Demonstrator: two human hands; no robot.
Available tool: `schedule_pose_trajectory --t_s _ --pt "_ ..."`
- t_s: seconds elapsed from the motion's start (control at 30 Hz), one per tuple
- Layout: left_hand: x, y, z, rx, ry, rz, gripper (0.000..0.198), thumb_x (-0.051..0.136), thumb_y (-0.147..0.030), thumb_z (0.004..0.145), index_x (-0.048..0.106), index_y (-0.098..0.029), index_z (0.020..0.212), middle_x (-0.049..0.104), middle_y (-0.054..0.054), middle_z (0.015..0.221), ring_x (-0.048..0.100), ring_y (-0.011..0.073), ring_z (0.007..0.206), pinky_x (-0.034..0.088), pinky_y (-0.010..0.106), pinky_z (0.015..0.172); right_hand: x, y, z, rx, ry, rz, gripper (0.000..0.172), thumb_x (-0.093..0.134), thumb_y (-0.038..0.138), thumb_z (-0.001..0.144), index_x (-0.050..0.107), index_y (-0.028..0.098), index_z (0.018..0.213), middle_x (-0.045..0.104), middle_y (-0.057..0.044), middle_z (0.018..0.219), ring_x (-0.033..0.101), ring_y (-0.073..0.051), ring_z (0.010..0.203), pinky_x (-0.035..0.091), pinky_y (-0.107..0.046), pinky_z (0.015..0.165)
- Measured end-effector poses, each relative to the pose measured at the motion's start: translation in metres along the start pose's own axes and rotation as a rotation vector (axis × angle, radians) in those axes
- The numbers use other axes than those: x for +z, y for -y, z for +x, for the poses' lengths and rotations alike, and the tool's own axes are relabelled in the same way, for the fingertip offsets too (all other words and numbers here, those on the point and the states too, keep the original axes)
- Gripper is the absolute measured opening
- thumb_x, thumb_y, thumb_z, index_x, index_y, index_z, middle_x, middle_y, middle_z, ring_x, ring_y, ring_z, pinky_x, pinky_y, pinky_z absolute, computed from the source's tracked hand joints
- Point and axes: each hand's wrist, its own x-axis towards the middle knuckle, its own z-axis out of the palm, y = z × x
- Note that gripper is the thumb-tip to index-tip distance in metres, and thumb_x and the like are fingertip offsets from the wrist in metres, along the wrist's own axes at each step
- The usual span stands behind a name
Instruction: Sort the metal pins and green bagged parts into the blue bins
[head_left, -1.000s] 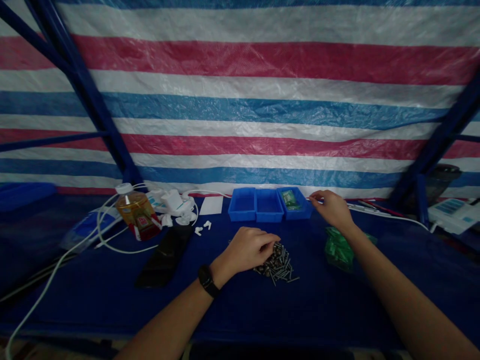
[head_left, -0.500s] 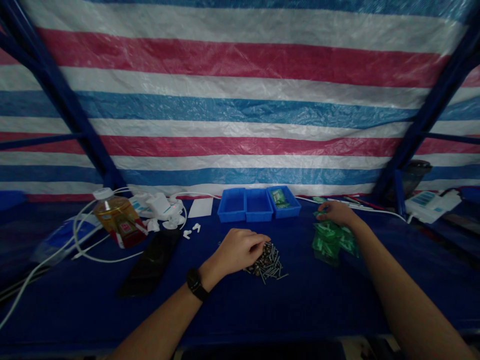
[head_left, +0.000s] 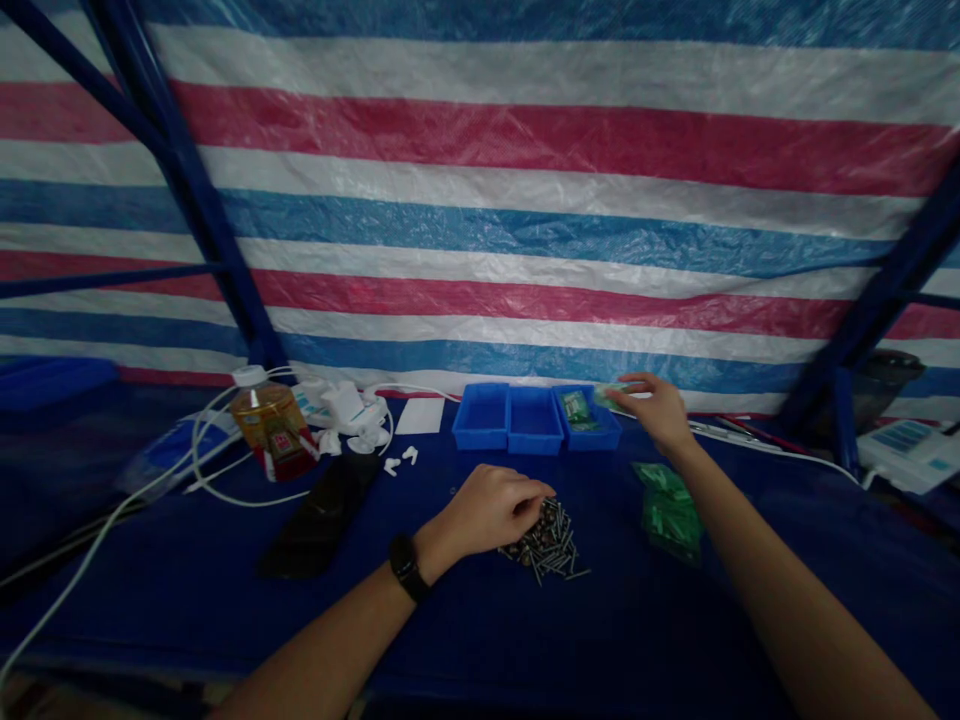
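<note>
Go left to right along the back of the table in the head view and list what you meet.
Amber plastic bottle → crumpled white items → white card → left blue bin → middle blue bin → right blue bin → right hand holding a green packet → white device

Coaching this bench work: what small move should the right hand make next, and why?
Probably release the green packet from the right hand into the rightmost blue bin: the packet sits just over that bin's edge, and a similar packet already lies inside.

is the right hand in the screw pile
No, the right hand is at the rightmost blue bin, holding a green packet.
</note>
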Motion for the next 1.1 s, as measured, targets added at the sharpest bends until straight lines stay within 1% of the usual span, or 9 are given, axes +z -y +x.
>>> schedule_pose_trajectory --t_s 0.1,0.2,0.3,0.4,0.53,0.67,0.8,0.93,1.1 --pt "0.0 0.002 -0.001 -0.025 0.003 0.01 0.026 0.055 -0.014 0.092 0.075 -0.022 0.107 0.078 0.001 0.088 0.073 0.0149 0.077 0.054 0.024 0.073 0.028 0.011 -0.013 -0.112 0.206 -0.391 0.022 0.064 0.033 0.084 0.076 0.017 0.094 0.075 -0.012 0.096 0.07 -0.027 0.085 0.053 -0.037 0.079" --pt "0.0 0.004 -0.001 -0.034 0.005 0.022 0.027 0.055 -0.015 0.092 0.075 -0.022 0.109 0.078 0.002 0.089 0.073 0.0153 0.077 0.054 0.025 0.073 0.042 0.017 -0.028 -0.299 0.331 -0.615 0.028 0.052 0.021 0.09 0.078 0.016 0.097 0.074 -0.016 0.105 0.067 -0.032 0.101 0.049 -0.041 0.093" --pt "-0.001 0.004 -0.001 -0.033 0.016 0.029 0.026 0.056 -0.015 0.092 0.075 -0.022 0.109 0.077 0.002 0.086 0.072 0.0151 0.074 0.053 0.025 0.07 0.043 0.024 -0.035 -0.33 0.421 -0.621 0.03 0.049 0.019 0.091 0.079 0.018 0.098 0.076 -0.013 0.104 0.068 -0.029 0.101 0.048 -0.038 0.095" --pt "-0.001 0.003 -0.001 -0.037 0.025 0.026 0.026 0.056 -0.014 0.091 0.075 -0.022 0.108 0.077 0.001 0.085 0.072 0.0151 0.074 0.053 0.025 0.07 0.024 0.027 -0.027 -0.358 0.402 -0.602 0.032 0.048 0.02 0.091 0.077 0.02 0.105 0.075 -0.009 0.111 0.066 -0.027 0.108 0.046 -0.036 0.099" --pt "-0.002 0.002 0.0 -0.027 0.019 0.025 0.028 0.055 -0.013 0.091 0.075 -0.021 0.109 0.077 0.001 0.086 0.073 0.0155 0.076 0.054 0.025 0.072 -0.031 0.011 -0.013 -0.289 0.202 -0.607 0.033 0.048 0.032 0.093 0.074 0.021 0.109 0.074 -0.011 0.112 0.067 -0.029 0.106 0.047 -0.038 0.095" --pt "-0.004 0.001 0.0 -0.018 0.014 0.028 0.028 0.055 -0.013 0.091 0.075 -0.021 0.108 0.077 0.001 0.085 0.072 0.015 0.074 0.054 0.025 0.071 -0.067 -0.023 -0.014 0.02 0.53 -0.598 0.046 0.072 0.053 0.075 0.071 0.02 0.107 0.076 -0.009 0.089 0.071 -0.029 0.084 0.053 -0.036 0.074" --pt "-0.003 0.0 0.0 -0.015 0.025 0.039 0.027 0.055 -0.013 0.092 0.075 -0.022 0.107 0.077 0.001 0.085 0.072 0.0147 0.074 0.053 0.025 0.07 -0.058 -0.047 -0.022 0.077 0.745 -0.418 0.069 0.083 0.04 0.06 0.063 0.02 0.123 0.074 -0.006 0.092 0.07 -0.024 0.076 0.052 -0.03 0.067" --pt "-0.004 0.001 0.0 -0.004 0.018 0.066 0.026 0.055 -0.014 0.092 0.075 -0.021 0.108 0.077 0.001 0.083 0.072 0.0149 0.073 0.052 0.025 0.068 -0.053 -0.043 -0.021 -0.007 0.62 -0.381 0.05 0.078 0.03 0.06 0.067 0.02 0.108 0.07 -0.001 0.079 0.067 -0.021 0.071 0.049 -0.029 0.063" --pt "-0.005 0.002 0.0 0.009 -0.005 0.08 0.026 0.054 -0.015 0.093 0.075 -0.021 0.107 0.076 0.002 0.08 0.071 0.0147 0.07 0.052 0.024 0.067 -0.052 -0.005 -0.011 0.089 0.101 -0.033 0.059 0.077 0.051 0.066 0.062 0.018 0.114 0.068 -0.003 0.075 0.064 -0.02 0.059 0.051 -0.03 0.056"
